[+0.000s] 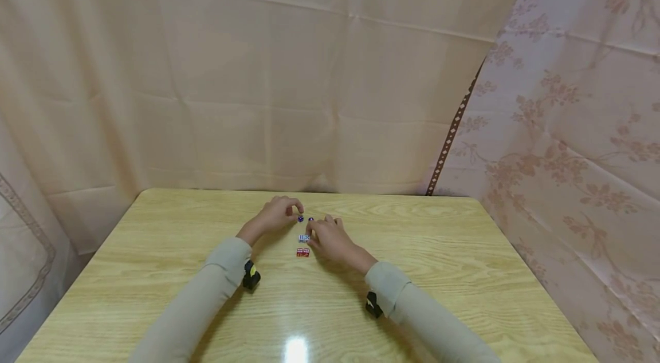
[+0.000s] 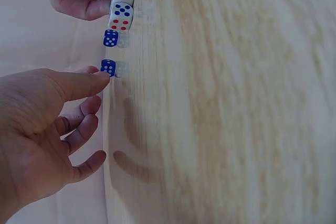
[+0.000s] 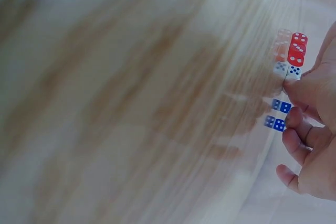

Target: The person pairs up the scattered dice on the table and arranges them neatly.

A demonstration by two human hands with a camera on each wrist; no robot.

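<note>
In the head view, my left hand (image 1: 278,213) is at the far side of the table, beside a blue die (image 1: 301,219). The left wrist view shows its thumb and index finger pinching that blue die (image 2: 108,67) on the tabletop, other fingers spread loosely. A second blue die (image 2: 110,38) stands a short gap away. My right hand (image 1: 332,240) pinches the right one of two white dice (image 1: 301,238), which stand side by side; the thumb covers part of it in the right wrist view. Two red dice (image 1: 302,252) sit touching, nearer me.
The dice stand on a wood-grain table (image 1: 438,271). A beige curtain (image 1: 258,94) hangs behind its far edge, and a floral curtain (image 1: 577,151) hangs on the right. Black wrist devices (image 1: 251,276) are strapped under both sleeves.
</note>
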